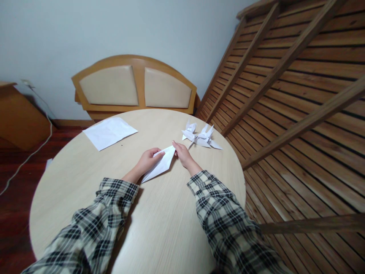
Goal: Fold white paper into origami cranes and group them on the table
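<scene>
A folded white sheet of paper (160, 166), kite-shaped and long, is held just over the round table in front of me. My left hand (148, 161) grips its left edge, thumb lying on top and fingers underneath. With thumb and fingers closed together, my right hand (182, 154) pinches the paper's far right corner. The fold details under my fingers are hidden. Just beyond my right hand stand white origami cranes (203, 136), grouped close together on the table.
White sheets of paper (110, 132) lie at the table's far left. The round pale table (171, 228) fills the middle. Behind it stands a padded wooden headboard (139, 85); a slatted wooden frame (285, 125) leans along the right. A white cable (42, 148) hangs at left.
</scene>
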Demonstrator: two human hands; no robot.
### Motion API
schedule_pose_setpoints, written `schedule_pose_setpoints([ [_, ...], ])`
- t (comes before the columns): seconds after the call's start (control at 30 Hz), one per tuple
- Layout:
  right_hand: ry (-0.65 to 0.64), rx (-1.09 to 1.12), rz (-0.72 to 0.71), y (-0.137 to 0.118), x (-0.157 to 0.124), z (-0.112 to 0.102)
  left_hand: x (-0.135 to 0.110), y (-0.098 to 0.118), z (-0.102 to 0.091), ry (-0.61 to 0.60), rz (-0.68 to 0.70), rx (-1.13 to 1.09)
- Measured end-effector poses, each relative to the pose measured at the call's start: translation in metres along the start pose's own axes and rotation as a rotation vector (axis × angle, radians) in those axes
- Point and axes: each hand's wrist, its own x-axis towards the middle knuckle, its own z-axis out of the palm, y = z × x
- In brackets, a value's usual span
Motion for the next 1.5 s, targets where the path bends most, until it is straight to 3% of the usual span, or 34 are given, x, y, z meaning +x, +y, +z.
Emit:
schedule_pose_setpoints([
  [0.2, 0.04, 0.112, 0.01, 0.006, 0.004, -0.001, 0.001, 0.003, 0.001, 0.014, -0.007, -0.006],
  [0.47, 0.199, 0.399, 0.062, 0.009, 0.01, -0.005, 0.003, 0.001, -0.001, 0.044, -0.049, -0.035],
  [1.03, 0.266, 0.244, 0.041, 0.018, 0.014, -0.004, 0.007, -0.003, -0.002, 0.071, -0.061, -0.088],
  [1.13, 0.292, 0.253, 0.028, 0.021, 0.015, -0.005, 0.005, 0.001, -0.008, 0.075, -0.052, -0.133],
  [1.2, 0.301, 0.244, 0.025, 0.021, 0.015, -0.007, 0.002, 0.004, -0.015, 0.004, -0.027, -0.186],
  [1.37, 0.35, 0.227, 0.031, 0.018, 0.013, -0.007, -0.009, 0.002, -0.035, -0.205, -0.214, -0.244],
  [1.5, 0.305, 0.152, 0.016, 0.014, 0.008, -0.009, -0.016, -0.006, -0.049, -0.016, -0.166, -0.206],
])
